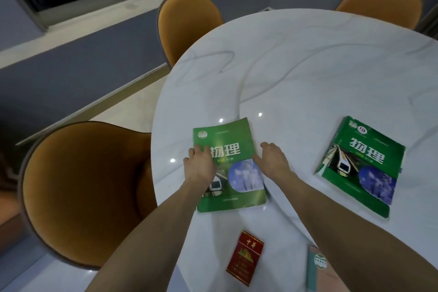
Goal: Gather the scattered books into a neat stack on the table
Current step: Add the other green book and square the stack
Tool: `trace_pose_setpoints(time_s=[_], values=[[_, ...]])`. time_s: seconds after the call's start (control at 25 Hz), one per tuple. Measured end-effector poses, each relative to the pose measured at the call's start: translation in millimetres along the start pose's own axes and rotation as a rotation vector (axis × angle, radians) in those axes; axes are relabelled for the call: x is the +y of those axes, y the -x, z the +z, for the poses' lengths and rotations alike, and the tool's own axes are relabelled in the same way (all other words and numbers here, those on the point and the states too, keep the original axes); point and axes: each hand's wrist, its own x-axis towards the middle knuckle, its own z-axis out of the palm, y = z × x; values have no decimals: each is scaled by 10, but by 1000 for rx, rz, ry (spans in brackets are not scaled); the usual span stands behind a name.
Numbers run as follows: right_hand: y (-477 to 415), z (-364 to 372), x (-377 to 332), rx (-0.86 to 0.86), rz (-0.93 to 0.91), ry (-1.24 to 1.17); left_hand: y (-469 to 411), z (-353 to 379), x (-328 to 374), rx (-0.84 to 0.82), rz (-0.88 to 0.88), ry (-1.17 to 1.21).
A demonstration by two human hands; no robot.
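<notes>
So: left hand (pixel 199 163) lies flat, fingers spread, on the left part of the near green book (pixel 233 168); right hand (pixel 275 161) sits open at its right edge, fingers spread, gripping nothing that I can see. The book lies flat on the counter (pixel 308 73), long axis running away from the person, tilted slightly. Second green book (pixel 360 163) is off to the right, well apart, rotated clockwise, so the right hand is nearer to it. A third book (pixel 317 268) pokes in at the bottom edge, mostly hidden under the right forearm. A red cigarette pack (pixel 245 259) lies between the forearms, near the first book's lower edge; likely in the way if books get slid toward the person. Orange chairs (pixel 80 192) ring the counter.
</notes>
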Motion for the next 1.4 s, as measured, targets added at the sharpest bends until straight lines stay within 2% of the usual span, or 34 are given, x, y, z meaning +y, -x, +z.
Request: trace_pose_setpoints(time_s=[0.16, 0.4, 0.68, 0.96, 1.16, 1.4], values=[[-96, 127, -77, 20, 77, -71, -9, 118, -135, -1, -171, 172], [-213, 228, -187, 57, 160, -181, -93, 124, -108, 6, -328, 452], [-292, 167, -195, -48, 268, -366, -162, 15, -213, -61, -447, 750], [-194, -74, -176, -28, 266, -464, -149, -275, -68, -26, -349, 754], [3, -470, -39, 101, 208, -559, -169, -584, 231, -8, -241, 725], [308, -931, 444, 247, 281, -688, -165, -790, 901, -33, -78, 702]])
